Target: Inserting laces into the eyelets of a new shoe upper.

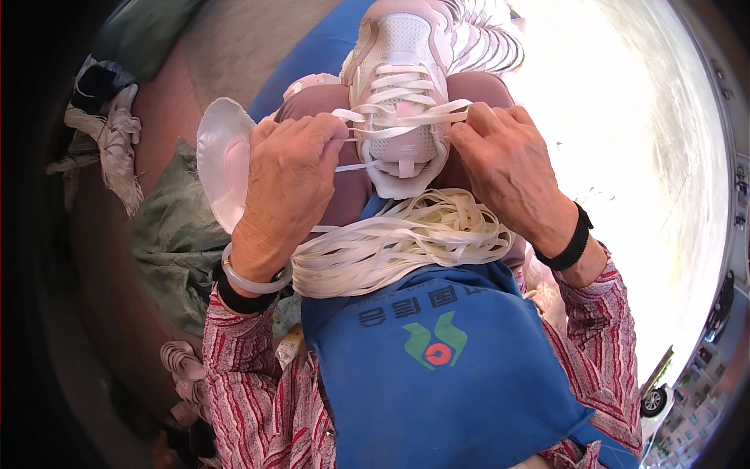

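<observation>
White-and-pink sneaker (398, 70) rests on the lap, toe pointing away. Left hand (289, 176) and right hand (508, 164) flank it, each pinching the white lace (406, 117). Loose lace bundle (398, 238) just below sneaker; pale insole (223, 156), probably, left of it.

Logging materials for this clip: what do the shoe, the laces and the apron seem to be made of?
Shoe: looks like white woven mesh with smooth pale pink synthetic panels, matte. Laces: flat cream woven tape, probably cotton or polyester, limp and folding. Apron: blue woven cloth, matte, creased.
</observation>
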A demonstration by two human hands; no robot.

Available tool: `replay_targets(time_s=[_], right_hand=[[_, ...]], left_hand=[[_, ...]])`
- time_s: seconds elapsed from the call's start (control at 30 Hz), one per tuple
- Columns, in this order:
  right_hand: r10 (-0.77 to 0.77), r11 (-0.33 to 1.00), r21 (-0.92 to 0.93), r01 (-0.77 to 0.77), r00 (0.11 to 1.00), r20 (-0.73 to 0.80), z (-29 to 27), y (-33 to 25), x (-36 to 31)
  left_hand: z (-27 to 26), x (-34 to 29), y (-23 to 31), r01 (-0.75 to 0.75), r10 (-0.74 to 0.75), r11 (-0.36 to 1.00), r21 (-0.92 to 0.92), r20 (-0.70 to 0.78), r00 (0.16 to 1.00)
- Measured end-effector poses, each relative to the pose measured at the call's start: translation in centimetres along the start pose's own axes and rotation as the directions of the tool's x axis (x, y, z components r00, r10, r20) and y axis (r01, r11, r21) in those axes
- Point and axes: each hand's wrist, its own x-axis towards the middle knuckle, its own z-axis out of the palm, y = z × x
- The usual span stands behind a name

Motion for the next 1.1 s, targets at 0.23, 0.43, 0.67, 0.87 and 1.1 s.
replay_targets(time_s=[0.23, 0.43, 0.67, 0.87, 1.1], right_hand=[[0.06, 0.998, 0.022, -0.06, 0.998, 0.027, 0.0, -0.6, 0.8], [0.309, 0.844, 0.452, -0.29, 0.95, 0.033, -0.1, 0.3, 0.0], [0.271, 0.921, 0.311, -0.235, 0.959, -0.079, 0.5, 0.1, -0.2], [0.251, 0.949, 0.241, -0.203, 0.95, -0.187, 1.5, -0.4, -0.2], [0.12, 0.992, 0.076, -0.102, 0.943, -0.31, 1.6, -0.2, 0.0]], left_hand=[[-0.1, 0.2, -1.0, 0.219, -0.193, 0.93, -0.297, 0.113, 0.975], [-0.1, 0.5, -1.0, 0.261, -0.215, 0.91, -0.323, 0.17, 0.962], [-0.4, 1.0, -1.1, 0.408, -0.306, 0.823, -0.396, 0.295, 0.905], [0.4, 0.9, -1.0, 0.381, -0.278, 0.807, -0.451, 0.278, 0.919], [1.3, 0.7, 0.0, 0.068, -0.071, 0.994, -0.09, -0.024, 0.997]])
